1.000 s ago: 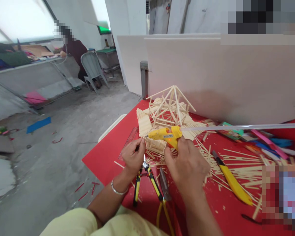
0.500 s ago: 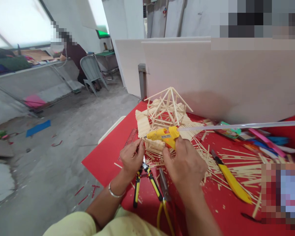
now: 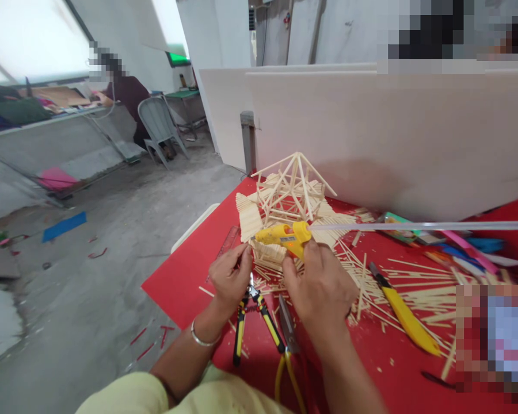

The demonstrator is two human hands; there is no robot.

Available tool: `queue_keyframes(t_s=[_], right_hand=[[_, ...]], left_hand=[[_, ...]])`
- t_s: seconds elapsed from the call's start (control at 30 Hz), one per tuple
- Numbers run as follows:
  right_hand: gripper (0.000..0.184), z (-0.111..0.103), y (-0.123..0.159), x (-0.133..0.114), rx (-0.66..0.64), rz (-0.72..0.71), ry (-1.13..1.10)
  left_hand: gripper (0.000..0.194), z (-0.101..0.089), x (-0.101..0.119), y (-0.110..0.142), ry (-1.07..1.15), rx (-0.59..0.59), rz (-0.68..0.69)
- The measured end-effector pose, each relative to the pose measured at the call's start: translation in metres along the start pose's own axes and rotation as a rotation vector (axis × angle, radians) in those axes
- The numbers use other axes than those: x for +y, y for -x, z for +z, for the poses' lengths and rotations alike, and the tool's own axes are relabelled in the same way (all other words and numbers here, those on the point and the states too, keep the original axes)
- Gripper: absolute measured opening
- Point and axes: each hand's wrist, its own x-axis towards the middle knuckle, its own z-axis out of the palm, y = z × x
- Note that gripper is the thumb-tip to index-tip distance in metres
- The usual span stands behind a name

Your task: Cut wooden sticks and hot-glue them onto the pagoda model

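Note:
My right hand (image 3: pixel 322 284) is wrapped round the handle of a yellow hot glue gun (image 3: pixel 280 234); a long clear glue stick (image 3: pixel 423 226) sticks out of its back end. The gun's nozzle points left, close to the fingertips of my left hand (image 3: pixel 231 276). Those fingers are pinched together, and whatever they hold is too small to make out. Behind the gun stands a house-like frame of thin wooden sticks (image 3: pixel 297 184), with ribbed stick panels (image 3: pixel 249 215) around it. Below my hands lie yellow-and-black pliers (image 3: pixel 263 313) and yellow-handled scissors (image 3: pixel 288 339).
On the red table (image 3: pixel 176 282) are loose wooden sticks (image 3: pixel 427 299), a yellow utility knife (image 3: pixel 410 322) and a clear ruler (image 3: pixel 228 244). A white board (image 3: pixel 371 132) stands behind. Across the room a person (image 3: pixel 129 98) sits on a grey chair (image 3: pixel 159 121).
The glue gun's rear has dipped slightly, so its glue stick slopes a little lower at the right. My left hand stays pinched near the nozzle. The view has shifted slightly.

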Motion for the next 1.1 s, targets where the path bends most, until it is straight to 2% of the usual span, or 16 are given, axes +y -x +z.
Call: queue_keyframes(t_s=[0.33,0.53,0.63,0.9,1.1], right_hand=[[0.030,-0.0007,-0.0001,0.0002,0.009,0.004,-0.009],[0.029,-0.0025,-0.0013,0.0010,0.001,0.000,-0.014],[0.028,-0.0030,-0.0016,0.0012,0.013,-0.006,-0.021],[0.029,-0.0038,-0.0005,0.0025,0.007,-0.009,-0.025],[0.030,-0.0038,-0.0014,0.0025,0.027,-0.003,-0.020]], left_hand=[[0.015,-0.0003,-0.0003,-0.0011,0.046,-0.009,-0.127],[0.025,-0.0015,0.0025,-0.0051,0.241,-0.096,-0.431],[0.028,0.0002,0.0039,-0.0064,0.307,-0.100,-0.524],[0.023,0.0004,0.0033,-0.0047,0.300,-0.093,-0.500],[0.026,0.0000,0.0037,-0.0055,0.321,-0.093,-0.531]])
